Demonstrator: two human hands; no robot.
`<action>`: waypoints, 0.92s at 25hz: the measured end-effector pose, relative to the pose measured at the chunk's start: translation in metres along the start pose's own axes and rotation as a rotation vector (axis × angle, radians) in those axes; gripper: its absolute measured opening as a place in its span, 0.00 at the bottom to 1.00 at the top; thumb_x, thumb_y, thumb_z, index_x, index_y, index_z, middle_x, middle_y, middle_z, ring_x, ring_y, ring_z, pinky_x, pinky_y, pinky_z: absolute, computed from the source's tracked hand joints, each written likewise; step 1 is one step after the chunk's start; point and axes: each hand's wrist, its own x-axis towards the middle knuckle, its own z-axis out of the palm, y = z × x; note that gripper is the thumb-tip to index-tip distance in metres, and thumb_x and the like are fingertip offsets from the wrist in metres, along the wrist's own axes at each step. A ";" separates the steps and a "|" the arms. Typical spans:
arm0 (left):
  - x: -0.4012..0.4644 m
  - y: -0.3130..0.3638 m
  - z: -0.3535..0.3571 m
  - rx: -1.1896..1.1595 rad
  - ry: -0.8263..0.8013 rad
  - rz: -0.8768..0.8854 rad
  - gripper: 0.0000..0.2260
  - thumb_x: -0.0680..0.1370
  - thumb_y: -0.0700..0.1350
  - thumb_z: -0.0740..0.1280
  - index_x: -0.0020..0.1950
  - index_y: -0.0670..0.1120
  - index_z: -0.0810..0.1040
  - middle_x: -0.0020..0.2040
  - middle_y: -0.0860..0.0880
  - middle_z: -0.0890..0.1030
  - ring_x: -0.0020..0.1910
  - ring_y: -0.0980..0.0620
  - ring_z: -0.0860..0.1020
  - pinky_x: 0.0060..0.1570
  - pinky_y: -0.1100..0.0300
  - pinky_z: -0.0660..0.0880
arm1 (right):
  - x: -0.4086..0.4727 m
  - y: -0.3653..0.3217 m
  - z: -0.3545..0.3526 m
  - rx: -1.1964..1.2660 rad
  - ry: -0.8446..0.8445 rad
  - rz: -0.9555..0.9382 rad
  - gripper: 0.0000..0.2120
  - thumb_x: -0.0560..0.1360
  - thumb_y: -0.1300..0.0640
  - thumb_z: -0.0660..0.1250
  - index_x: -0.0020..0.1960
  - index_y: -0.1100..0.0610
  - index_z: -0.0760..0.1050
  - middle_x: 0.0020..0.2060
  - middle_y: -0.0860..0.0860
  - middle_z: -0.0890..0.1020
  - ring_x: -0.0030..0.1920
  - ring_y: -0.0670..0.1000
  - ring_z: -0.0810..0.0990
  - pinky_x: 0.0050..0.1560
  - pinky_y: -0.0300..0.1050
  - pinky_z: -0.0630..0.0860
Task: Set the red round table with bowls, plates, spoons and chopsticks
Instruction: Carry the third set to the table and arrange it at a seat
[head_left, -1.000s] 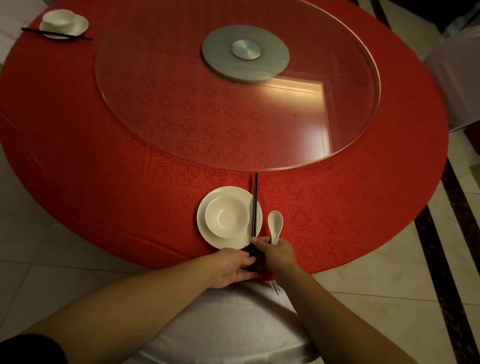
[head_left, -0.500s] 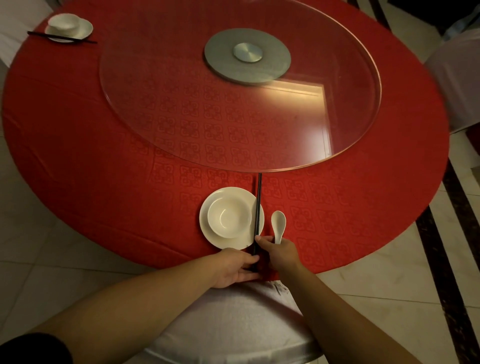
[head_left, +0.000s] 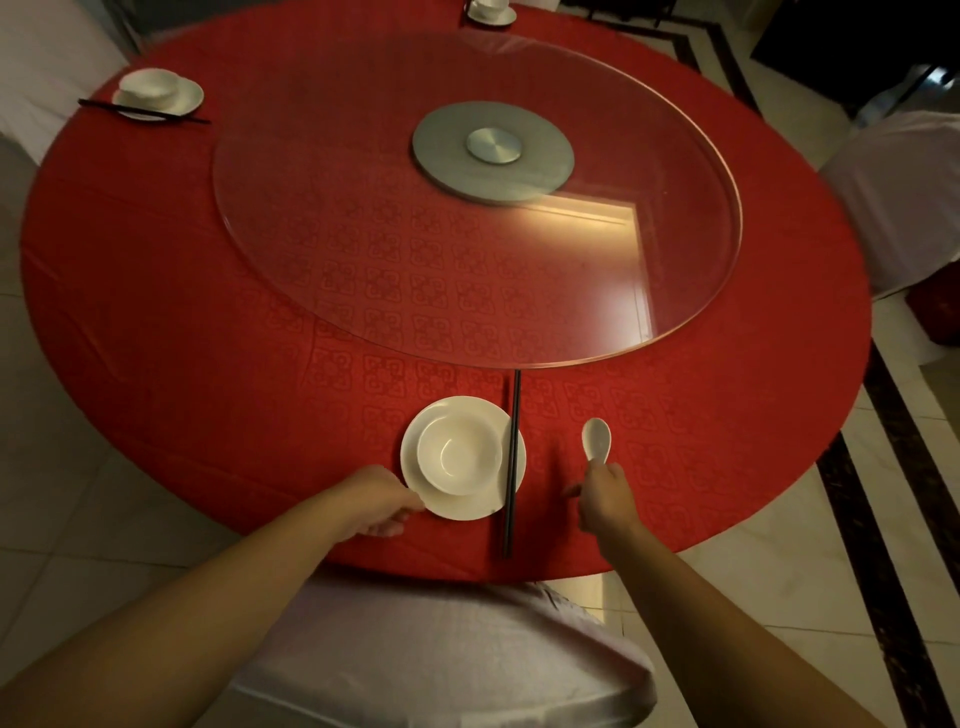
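We saw the left hand (head_left: 382, 506) touching the near-left rim of the plate (head_left: 470, 506), fingers curled at its edge; whether it truly gripped we could not tell. The bowl (head_left: 457, 451) sat on the plate near the table (head_left: 208, 364) edge. The chopsticks (head_left: 511, 462) lay across the plate's right rim. The right hand (head_left: 605, 501) pinched the spoon (head_left: 596, 439) handle, just right of the chopsticks.

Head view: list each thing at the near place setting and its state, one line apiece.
plate: flat on the cloth, left hand touching its rim
bowl: upright, empty, on the plate
chopsticks: paired, lying across the plate's right edge
spoon: handle held by the right hand
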 end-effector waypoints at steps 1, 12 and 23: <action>0.003 0.002 -0.009 -0.036 0.072 0.031 0.06 0.74 0.43 0.74 0.45 0.41 0.82 0.36 0.46 0.82 0.28 0.53 0.79 0.31 0.60 0.79 | 0.001 -0.007 0.000 -0.029 -0.013 -0.036 0.08 0.80 0.57 0.54 0.51 0.60 0.70 0.38 0.57 0.80 0.29 0.51 0.73 0.27 0.43 0.68; 0.015 0.018 0.003 -0.462 0.136 0.259 0.18 0.77 0.36 0.68 0.67 0.40 0.77 0.52 0.38 0.84 0.52 0.43 0.84 0.43 0.55 0.83 | -0.009 -0.044 0.040 -0.516 -0.321 -0.393 0.06 0.79 0.59 0.67 0.53 0.56 0.82 0.40 0.49 0.82 0.38 0.46 0.79 0.36 0.41 0.76; 0.018 0.022 0.007 -0.447 0.166 0.278 0.16 0.77 0.33 0.65 0.63 0.40 0.81 0.50 0.40 0.84 0.46 0.47 0.83 0.35 0.61 0.82 | -0.009 -0.048 0.067 -0.644 -0.281 -0.463 0.08 0.78 0.59 0.68 0.55 0.56 0.82 0.55 0.53 0.78 0.51 0.55 0.81 0.46 0.47 0.79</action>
